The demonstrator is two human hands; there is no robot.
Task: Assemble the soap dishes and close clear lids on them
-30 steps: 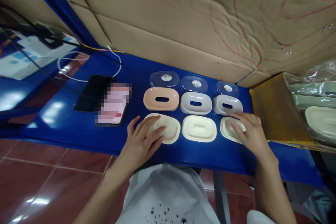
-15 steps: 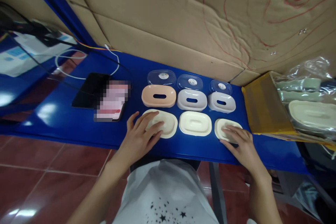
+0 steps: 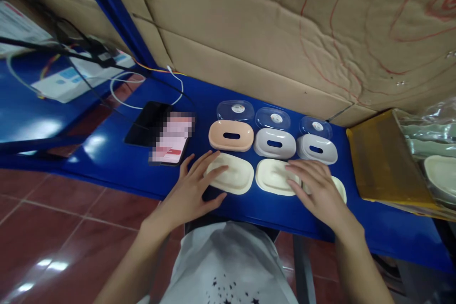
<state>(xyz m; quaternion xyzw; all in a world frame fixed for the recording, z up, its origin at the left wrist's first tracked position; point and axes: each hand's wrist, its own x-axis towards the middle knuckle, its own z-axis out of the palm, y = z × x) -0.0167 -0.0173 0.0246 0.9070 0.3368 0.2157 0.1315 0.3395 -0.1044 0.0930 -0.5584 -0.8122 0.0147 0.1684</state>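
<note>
My left hand [image 3: 195, 187] rests open, fingers spread, on the left edge of a cream oval tray [image 3: 239, 178]. My right hand [image 3: 317, 190] is open too, its fingertips over the right end of the middle cream tray [image 3: 270, 178]. Under that hand, the right cream tray [image 3: 340, 189] is partly hidden. Behind these lie a peach oval dish with a slot [image 3: 217, 135] and two pale grey slotted dishes [image 3: 261, 146] [image 3: 327, 149]. Farthest back are three clear plastic lids [image 3: 225, 111] [image 3: 265, 115] [image 3: 307, 126] with round stickers.
To the left lie a phone with a lit, blurred screen [image 3: 174, 140] and a black flat device [image 3: 144, 126]. A white cable [image 3: 116, 97] loops behind them. At right stands an open cardboard box [image 3: 377, 152] with plastic-wrapped pieces. Brown cardboard [image 3: 249, 42] walls the blue table's back.
My right hand has moved left from the right cream tray to the end of the middle one. My left hand stays on the left tray, its thumb now farther out. The view has shifted.
</note>
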